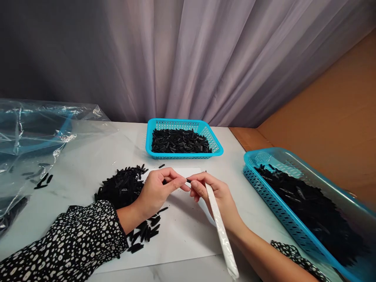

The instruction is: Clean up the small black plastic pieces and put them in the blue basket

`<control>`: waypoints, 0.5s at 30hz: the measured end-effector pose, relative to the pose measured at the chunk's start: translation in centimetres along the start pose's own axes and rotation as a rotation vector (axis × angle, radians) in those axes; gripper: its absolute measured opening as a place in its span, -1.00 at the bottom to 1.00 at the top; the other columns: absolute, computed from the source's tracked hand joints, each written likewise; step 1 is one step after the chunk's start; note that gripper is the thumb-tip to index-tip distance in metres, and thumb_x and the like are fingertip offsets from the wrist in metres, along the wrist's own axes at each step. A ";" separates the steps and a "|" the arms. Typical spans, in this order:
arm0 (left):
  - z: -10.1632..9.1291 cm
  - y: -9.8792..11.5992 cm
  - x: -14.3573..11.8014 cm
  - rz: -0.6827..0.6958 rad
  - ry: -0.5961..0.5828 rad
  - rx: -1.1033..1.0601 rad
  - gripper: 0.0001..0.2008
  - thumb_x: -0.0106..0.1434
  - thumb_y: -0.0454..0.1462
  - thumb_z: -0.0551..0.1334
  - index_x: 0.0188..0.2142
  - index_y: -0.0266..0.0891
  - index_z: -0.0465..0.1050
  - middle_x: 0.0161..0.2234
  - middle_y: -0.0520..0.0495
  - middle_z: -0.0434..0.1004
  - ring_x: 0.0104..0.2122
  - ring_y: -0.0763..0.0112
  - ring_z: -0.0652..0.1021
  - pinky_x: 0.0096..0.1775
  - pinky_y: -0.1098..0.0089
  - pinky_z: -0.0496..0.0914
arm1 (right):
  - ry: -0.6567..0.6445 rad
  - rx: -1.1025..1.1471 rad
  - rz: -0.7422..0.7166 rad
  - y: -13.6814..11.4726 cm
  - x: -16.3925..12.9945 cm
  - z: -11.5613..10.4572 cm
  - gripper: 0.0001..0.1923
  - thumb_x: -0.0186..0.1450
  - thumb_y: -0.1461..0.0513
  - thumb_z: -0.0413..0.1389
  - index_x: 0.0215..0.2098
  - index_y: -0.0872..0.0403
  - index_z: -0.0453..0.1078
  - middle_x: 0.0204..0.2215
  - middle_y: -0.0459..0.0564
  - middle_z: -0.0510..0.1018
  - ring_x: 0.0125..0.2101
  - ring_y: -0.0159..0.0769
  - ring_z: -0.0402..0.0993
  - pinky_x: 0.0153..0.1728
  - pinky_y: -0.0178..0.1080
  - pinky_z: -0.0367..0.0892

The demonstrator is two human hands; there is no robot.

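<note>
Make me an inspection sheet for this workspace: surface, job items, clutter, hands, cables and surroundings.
Surface: pale table, with a white sheet under the hands.
Job's things: heap of black pieces at left; blue far basket and blue right basket, both holding black pieces.
Clutter: clear plastic bag on the left, loose black pieces beside it.
Hands: left hand and right hand meet with their fingers at a small dark piece; the right also holds a white stick.
Cables: nothing seen.
Surroundings: grey curtain behind, brown panel at right.
</note>
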State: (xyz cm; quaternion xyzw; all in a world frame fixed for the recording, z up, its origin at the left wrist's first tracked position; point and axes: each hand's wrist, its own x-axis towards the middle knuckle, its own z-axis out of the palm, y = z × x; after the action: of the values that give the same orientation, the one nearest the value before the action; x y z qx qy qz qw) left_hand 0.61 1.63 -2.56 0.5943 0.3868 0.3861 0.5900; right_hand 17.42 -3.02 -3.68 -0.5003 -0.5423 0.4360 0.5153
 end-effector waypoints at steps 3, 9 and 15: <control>0.0 0.0 -0.1 0.006 -0.009 0.000 -0.79 0.20 -0.16 0.32 -0.48 -0.24 0.53 -0.45 -0.08 0.69 -0.44 0.36 0.57 -0.33 0.38 0.39 | 0.003 0.041 0.034 0.1 0.1 0.0 -0.73 0.28 0.03 0.20 -0.38 0.07 0.49 -0.59 -0.08 0.53 -0.59 -0.34 0.43 -0.52 -0.26 0.42; 0.1 0.1 0.0 -0.014 -0.022 -0.026 -0.78 0.21 -0.15 0.31 -0.48 -0.22 0.50 -0.46 -0.07 0.69 -0.49 0.42 0.53 -0.45 0.43 0.32 | 0.013 0.101 0.062 0.3 0.0 0.0 -0.72 0.27 0.03 0.22 -0.40 0.07 0.47 -0.59 -0.09 0.52 -0.60 -0.38 0.41 -0.52 -0.29 0.40; 0.1 0.1 0.1 -0.014 -0.043 -0.017 -0.78 0.22 -0.14 0.30 -0.45 -0.22 0.50 -0.48 -0.07 0.67 -0.46 0.38 0.56 -0.45 0.42 0.32 | 0.059 0.031 0.011 0.0 -0.1 0.0 -0.76 0.27 0.05 0.22 -0.40 0.05 0.49 -0.60 -0.11 0.52 -0.60 -0.35 0.41 -0.53 -0.27 0.40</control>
State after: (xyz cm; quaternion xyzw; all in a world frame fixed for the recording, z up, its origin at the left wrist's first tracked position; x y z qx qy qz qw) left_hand 0.75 1.70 -2.49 0.5948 0.3748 0.3725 0.6058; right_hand 17.37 -3.13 -3.66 -0.5079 -0.5170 0.4325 0.5364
